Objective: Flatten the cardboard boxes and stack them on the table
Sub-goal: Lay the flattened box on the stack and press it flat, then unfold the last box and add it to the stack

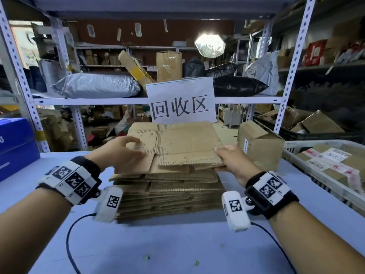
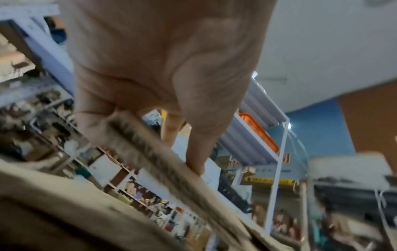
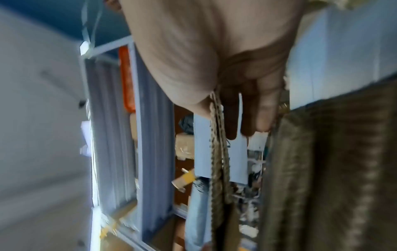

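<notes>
A worn, flattened cardboard box (image 1: 183, 145) lies on top of a tall stack of flattened boxes (image 1: 169, 192) in the middle of the light blue table (image 1: 177, 250). My left hand (image 1: 126, 153) grips its left flap; the left wrist view shows the thumb (image 2: 199, 135) on one side of the cardboard edge (image 2: 163, 161) and a finger on the other. My right hand (image 1: 229, 157) pinches the box's right edge, thumb on top. In the right wrist view the cardboard edge (image 3: 217, 144) runs between thumb and fingers (image 3: 264, 110), and the stack (image 3: 333, 169) stands to the right.
An unflattened cardboard box (image 1: 258, 145) stands just right of the stack. A white basket (image 1: 292, 155) of labelled parcels sits at the far right, blue boxes (image 1: 15, 147) at the left edge. A white sign (image 1: 179, 101) and metal shelving rise behind. Cables trail on the near table.
</notes>
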`<state>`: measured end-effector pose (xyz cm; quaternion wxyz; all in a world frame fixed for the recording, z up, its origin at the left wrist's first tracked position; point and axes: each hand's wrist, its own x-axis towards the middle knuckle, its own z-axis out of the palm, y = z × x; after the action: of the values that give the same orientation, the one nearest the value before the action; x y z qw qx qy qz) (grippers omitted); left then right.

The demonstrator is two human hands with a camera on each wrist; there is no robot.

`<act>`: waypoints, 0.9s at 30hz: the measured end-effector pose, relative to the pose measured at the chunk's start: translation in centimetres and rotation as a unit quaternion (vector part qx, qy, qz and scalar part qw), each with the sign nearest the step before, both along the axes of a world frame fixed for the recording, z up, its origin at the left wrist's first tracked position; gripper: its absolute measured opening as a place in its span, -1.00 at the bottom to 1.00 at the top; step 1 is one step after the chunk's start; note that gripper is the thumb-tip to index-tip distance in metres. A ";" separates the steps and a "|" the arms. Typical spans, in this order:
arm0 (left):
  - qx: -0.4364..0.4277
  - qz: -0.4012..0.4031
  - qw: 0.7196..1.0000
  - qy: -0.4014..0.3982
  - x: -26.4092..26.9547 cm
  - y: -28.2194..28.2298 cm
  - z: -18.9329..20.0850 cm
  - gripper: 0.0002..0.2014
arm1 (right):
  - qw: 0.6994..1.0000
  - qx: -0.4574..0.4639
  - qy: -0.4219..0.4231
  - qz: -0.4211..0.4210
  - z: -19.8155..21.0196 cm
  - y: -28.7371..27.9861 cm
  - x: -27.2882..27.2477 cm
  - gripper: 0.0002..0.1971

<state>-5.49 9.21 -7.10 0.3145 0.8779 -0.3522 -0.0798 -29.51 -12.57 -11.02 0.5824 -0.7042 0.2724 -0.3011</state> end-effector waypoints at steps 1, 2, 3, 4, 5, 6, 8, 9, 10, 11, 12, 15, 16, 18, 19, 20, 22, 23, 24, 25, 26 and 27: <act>0.050 0.002 0.999 -0.006 0.5 0.3 -0.4 -0.40 | 0.996 -0.065 0.065 -0.007 -0.4 0.1 0.1 -0.77; 0.101 0.003 0.995 -0.017 1.0 0.6 -0.9 -0.38 | 0.986 -0.118 0.119 -0.010 -0.9 0.0 0.3 -0.71; 0.148 0.000 0.988 -0.033 1.4 0.7 -1.5 -0.35 | 0.975 -0.152 0.161 -0.009 -1.4 -0.1 0.5 -0.65; 0.190 -0.007 0.981 -0.046 1.7 0.7 -2.1 -0.34 | 0.967 -0.168 0.189 -0.005 -2.0 -0.2 0.7 -0.65; 0.221 -0.013 0.974 -0.047 1.9 0.8 -2.6 -0.34 | 0.963 -0.175 0.206 -0.005 -2.5 -0.2 0.9 -0.68; 0.236 -0.016 0.971 -0.037 2.0 0.9 -3.0 -0.36 | 0.960 -0.179 0.215 -0.005 -2.9 -0.3 1.1 -0.73; 0.234 -0.016 0.972 -0.016 2.0 0.9 -3.4 -0.43 | 0.960 -0.178 0.216 -0.004 -3.3 -0.3 1.3 -0.75; 0.240 -0.019 0.970 -0.021 1.9 0.8 -3.2 -0.45 | 0.961 -0.175 0.215 -0.002 -3.4 -0.3 1.4 -0.74; 0.254 -0.023 0.966 -0.039 1.7 0.7 -3.0 -0.46 | 0.962 -0.171 0.214 0.000 -3.4 -0.4 1.4 -0.74; 0.268 -0.029 0.961 -0.064 1.6 0.5 -2.7 -0.46 | 0.963 -0.169 0.210 0.001 -3.2 -0.5 1.3 -0.75; 0.277 -0.040 0.956 -0.094 1.3 0.2 -2.2 -0.45 | 0.963 -0.168 0.210 0.001 -3.0 -0.6 1.2 -0.78; 0.238 -0.077 0.951 -0.184 -0.7 -1.4 1.0 -0.41 | 0.964 -0.176 0.197 -0.022 -1.5 -2.0 0.4 -0.61; 0.212 -0.097 0.951 -0.202 -1.9 -2.1 2.4 -0.46 | 0.965 -0.181 0.185 -0.046 -0.7 -2.6 0.0 -0.56; 0.155 -0.142 0.956 -0.207 -4.6 -4.3 4.9 -0.62 | 0.966 -0.193 0.142 -0.096 1.0 -4.2 -1.1 -0.64; 0.125 -0.163 0.957 -0.206 -5.9 -5.7 5.8 -0.62 | 0.963 -0.202 0.123 -0.126 1.8 -5.3 -1.7 -0.72; 0.101 -0.180 0.956 -0.209 -7.3 -7.4 6.6 -0.61 | 0.959 -0.211 0.108 -0.154 2.5 -6.4 -2.3 -0.79; 0.074 -0.208 0.951 -0.217 -10.0 -11.3 7.5 -0.63 | 0.948 -0.227 0.088 -0.207 3.8 -8.6 -3.6 -0.94; 0.072 -0.223 0.948 -0.216 -11.2 -13.6 7.6 -0.64 | 0.943 -0.230 0.077 -0.229 4.2 -9.8 -4.2 -0.96; 0.080 -0.239 0.944 -0.213 -12.3 -15.8 7.4 -0.63 | 0.939 -0.228 0.070 -0.248 4.4 -11.1 -4.8 -0.94; 0.093 -0.256 0.939 -0.209 -13.3 -18.2 7.2 -0.61 | 0.935 -0.225 0.070 -0.267 4.4 -12.6 -5.3 -0.88; 0.106 -0.270 0.936 -0.199 -14.3 -20.6 7.0 -0.57 | 0.930 -0.218 0.083 -0.283 4.2 -14.3 -5.8 -0.79; 0.108 -0.278 0.940 -0.168 -15.0 -22.9 6.5 -0.57 | 0.928 -0.207 0.106 -0.292 3.8 -16.2 -6.2 -0.68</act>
<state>-20.54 -13.70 -0.60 0.1191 0.7742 -0.6193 -0.0530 -35.72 -28.75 -7.21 0.2776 -0.7260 0.4580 -0.4314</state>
